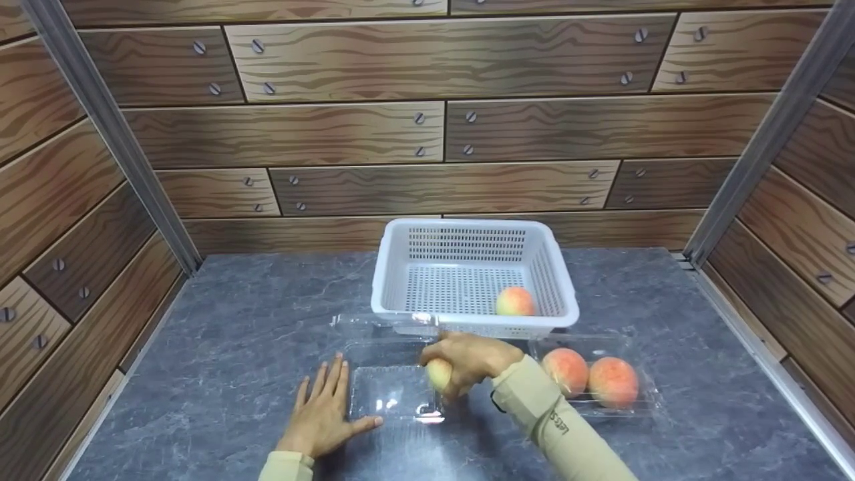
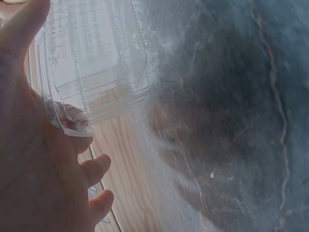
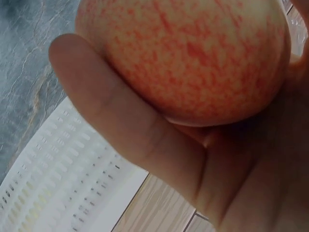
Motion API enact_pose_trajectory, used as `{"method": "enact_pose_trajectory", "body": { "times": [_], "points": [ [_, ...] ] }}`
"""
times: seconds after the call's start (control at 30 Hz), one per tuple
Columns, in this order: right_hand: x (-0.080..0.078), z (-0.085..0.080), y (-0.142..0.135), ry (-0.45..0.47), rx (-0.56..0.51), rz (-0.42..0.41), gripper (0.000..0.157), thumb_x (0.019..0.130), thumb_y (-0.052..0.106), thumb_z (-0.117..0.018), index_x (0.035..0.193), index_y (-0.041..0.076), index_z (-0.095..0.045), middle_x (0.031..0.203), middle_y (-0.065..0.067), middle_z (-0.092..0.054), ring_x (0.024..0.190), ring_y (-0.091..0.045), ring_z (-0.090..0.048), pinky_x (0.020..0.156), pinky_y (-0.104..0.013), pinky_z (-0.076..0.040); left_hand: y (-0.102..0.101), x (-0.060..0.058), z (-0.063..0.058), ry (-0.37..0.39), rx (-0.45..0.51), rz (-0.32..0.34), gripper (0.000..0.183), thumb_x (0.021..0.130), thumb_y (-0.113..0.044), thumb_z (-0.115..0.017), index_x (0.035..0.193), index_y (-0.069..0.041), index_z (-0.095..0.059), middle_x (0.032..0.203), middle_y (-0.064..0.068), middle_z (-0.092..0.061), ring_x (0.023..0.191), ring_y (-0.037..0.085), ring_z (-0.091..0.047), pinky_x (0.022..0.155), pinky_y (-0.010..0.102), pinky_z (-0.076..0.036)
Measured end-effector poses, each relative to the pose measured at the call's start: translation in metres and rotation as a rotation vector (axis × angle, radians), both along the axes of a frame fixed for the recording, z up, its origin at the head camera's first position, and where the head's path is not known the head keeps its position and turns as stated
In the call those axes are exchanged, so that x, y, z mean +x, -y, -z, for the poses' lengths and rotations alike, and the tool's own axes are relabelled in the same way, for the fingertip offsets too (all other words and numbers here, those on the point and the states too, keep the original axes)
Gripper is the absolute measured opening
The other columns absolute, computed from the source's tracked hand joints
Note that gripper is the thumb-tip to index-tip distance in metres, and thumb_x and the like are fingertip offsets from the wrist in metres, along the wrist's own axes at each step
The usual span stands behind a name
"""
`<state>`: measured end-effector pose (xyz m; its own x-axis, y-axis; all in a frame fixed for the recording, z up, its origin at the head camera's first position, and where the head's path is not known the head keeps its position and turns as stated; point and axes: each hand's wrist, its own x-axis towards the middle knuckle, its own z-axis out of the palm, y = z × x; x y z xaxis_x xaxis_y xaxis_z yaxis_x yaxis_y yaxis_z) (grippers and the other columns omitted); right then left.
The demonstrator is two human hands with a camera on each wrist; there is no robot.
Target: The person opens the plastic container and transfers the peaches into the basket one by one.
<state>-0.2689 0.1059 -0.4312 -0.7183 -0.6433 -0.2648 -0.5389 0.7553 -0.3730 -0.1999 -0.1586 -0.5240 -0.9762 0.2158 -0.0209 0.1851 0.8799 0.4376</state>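
- The right hand (image 1: pixel 471 361) has its grip curled round a peach (image 1: pixel 439 374) at the right wall of a clear container (image 1: pixel 394 395), toward the bench's front edge.
- The left hand (image 1: pixel 324 407) has its grip spread, pinching nothing, at that container's left wall, thumb reaching across its front left corner.
- The container's raised lid (image 1: pixel 381 322) stands between its tray and the white basket (image 1: pixel 569 294); whether lid and basket touch, I cannot tell.
- The basket sits near the middle of the bench's (image 1: pixel 234 321) back edge, with 1 peach (image 1: pixel 515 301) in its front right corner.
- Toward the bench's right edge, a second clear container (image 1: pixel 618 412) holds 2 peaches (image 1: pixel 613 382), side by side.
- The right sleeve (image 1: pixel 568 427) crosses between the containers, partly hiding the second.
- Wood-patterned panels (image 1: pixel 347 133) rise behind the back edge.
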Motion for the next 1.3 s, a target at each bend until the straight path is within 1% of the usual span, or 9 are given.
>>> {"method": "enact_pose_trajectory", "body": {
  "times": [0.03, 0.17, 0.33, 0.6, 0.83, 1.0, 1.17, 1.3],
  "points": [
    [0.000, 0.000, -0.001, -0.001, -0.002, 0.004, 0.059, 0.066, 0.011, -0.091, 0.121, 0.023, -0.071, 0.123, -0.007, -0.057, 0.088, -0.017, -0.059, 0.070, -0.033, -0.055, 0.000, 0.000, 0.000, 0.002, 0.001, -0.002, 0.115, 0.081, -0.067, -0.071, 0.154, 0.011, -0.027, 0.164, 0.027, -0.018, 0.148, 0.049, -0.018, 0.118, 0.067, -0.009],
    [-0.002, -0.004, -0.005, 0.010, -0.010, 0.031, 0.059, 0.066, 0.012, -0.091, 0.120, 0.025, -0.072, 0.111, -0.001, -0.056, 0.089, -0.017, -0.057, 0.072, -0.036, -0.055, 0.001, 0.000, 0.000, 0.005, -0.004, -0.006, 0.116, 0.081, -0.068, -0.070, 0.154, 0.011, -0.027, 0.164, 0.027, -0.018, 0.149, 0.049, -0.017, 0.118, 0.066, -0.009],
    [-0.005, -0.009, -0.009, 0.017, -0.004, 0.048, 0.058, 0.067, 0.013, -0.093, 0.119, 0.025, -0.072, 0.104, 0.001, -0.055, 0.087, -0.017, -0.056, 0.072, -0.036, -0.055, 0.000, 0.000, 0.000, 0.003, -0.004, 0.000, 0.115, 0.082, -0.068, -0.069, 0.154, 0.011, -0.027, 0.164, 0.027, -0.017, 0.149, 0.049, -0.017, 0.118, 0.066, -0.009],
    [-0.009, -0.014, -0.015, 0.005, -0.003, 0.050, 0.066, 0.065, 0.014, -0.094, 0.126, 0.022, -0.070, 0.102, 0.000, -0.055, 0.087, -0.018, -0.056, 0.073, -0.038, -0.056, 0.000, 0.000, -0.001, -0.004, -0.012, 0.004, 0.114, 0.083, -0.068, -0.069, 0.154, 0.011, -0.027, 0.164, 0.027, -0.017, 0.149, 0.049, -0.017, 0.118, 0.066, -0.009],
    [-0.010, -0.018, -0.017, 0.038, 0.011, 0.095, 0.068, 0.067, 0.013, -0.093, 0.129, 0.025, -0.069, 0.105, -0.002, -0.056, 0.088, -0.020, -0.058, 0.071, -0.038, -0.057, 0.000, 0.001, 0.000, -0.014, -0.008, 0.009, 0.113, 0.083, -0.066, -0.070, 0.154, 0.011, -0.027, 0.164, 0.027, -0.017, 0.149, 0.049, -0.017, 0.118, 0.066, -0.010],
    [-0.011, -0.020, -0.021, 0.027, 0.009, 0.109, 0.067, 0.066, 0.015, -0.093, 0.127, 0.026, -0.069, 0.103, 0.000, -0.055, 0.087, -0.020, -0.058, 0.072, -0.039, -0.056, 0.001, 0.001, 0.000, -0.015, -0.019, 0.009, 0.114, 0.083, -0.066, -0.070, 0.154, 0.011, -0.027, 0.164, 0.027, -0.017, 0.148, 0.049, -0.018, 0.118, 0.067, -0.011],
    [-0.013, -0.024, -0.025, 0.004, 0.009, 0.095, 0.067, 0.063, 0.017, -0.094, 0.125, 0.027, -0.070, 0.103, 0.001, -0.054, 0.088, -0.019, -0.057, 0.074, -0.041, -0.055, 0.001, 0.001, -0.001, -0.013, -0.020, 0.008, 0.114, 0.083, -0.066, -0.070, 0.154, 0.011, -0.026, 0.164, 0.027, -0.017, 0.148, 0.049, -0.018, 0.118, 0.067, -0.011],
    [-0.016, -0.027, -0.028, -0.018, 0.014, 0.070, 0.065, 0.063, 0.018, -0.094, 0.122, 0.026, -0.071, 0.102, 0.000, -0.053, 0.089, -0.019, -0.056, 0.073, -0.041, -0.055, 0.001, 0.001, -0.002, -0.014, -0.020, 0.010, 0.114, 0.083, -0.067, -0.070, 0.154, 0.011, -0.026, 0.164, 0.027, -0.017, 0.148, 0.049, -0.018, 0.118, 0.067, -0.010]
  ]
}}
